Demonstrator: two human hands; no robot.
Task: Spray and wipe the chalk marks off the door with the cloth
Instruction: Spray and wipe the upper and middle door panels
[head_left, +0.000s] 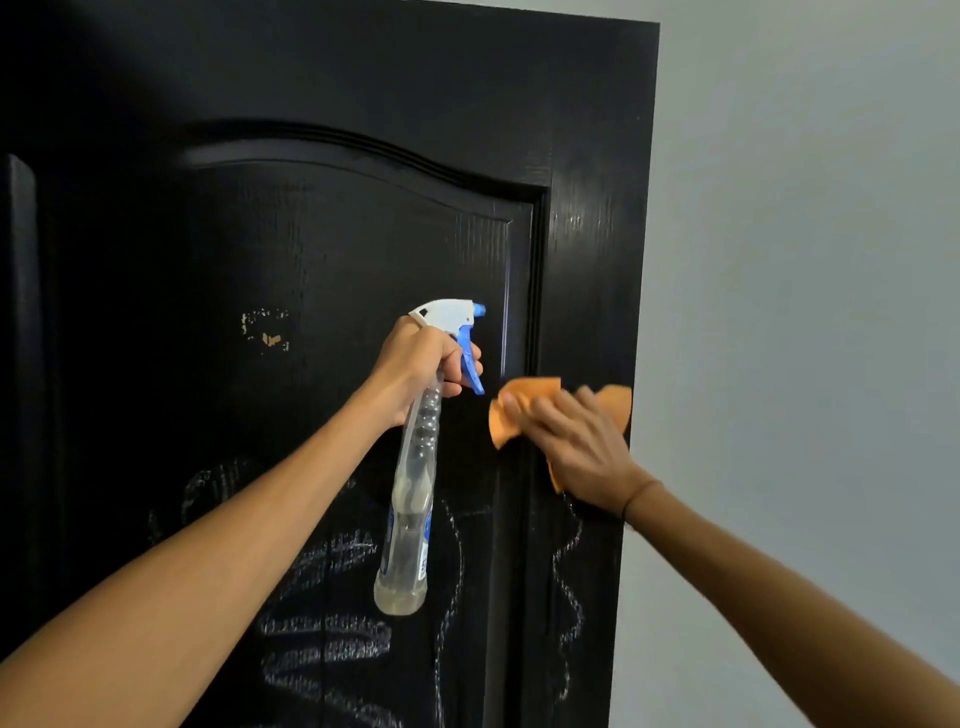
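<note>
One cloth (524, 410), orange, lies pressed on the door (322, 234) near its right edge by my flat right hand (576, 447). My left hand (423, 364) grips one bottle (410, 519). Several chalk marks (332, 629) sit below; bare wall (805, 260) right.

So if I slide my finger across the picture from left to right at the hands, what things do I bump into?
Chipped paint patch → left hand holding the spray bottle → orange cloth → right hand pressing it on the door → grey wall.
</note>
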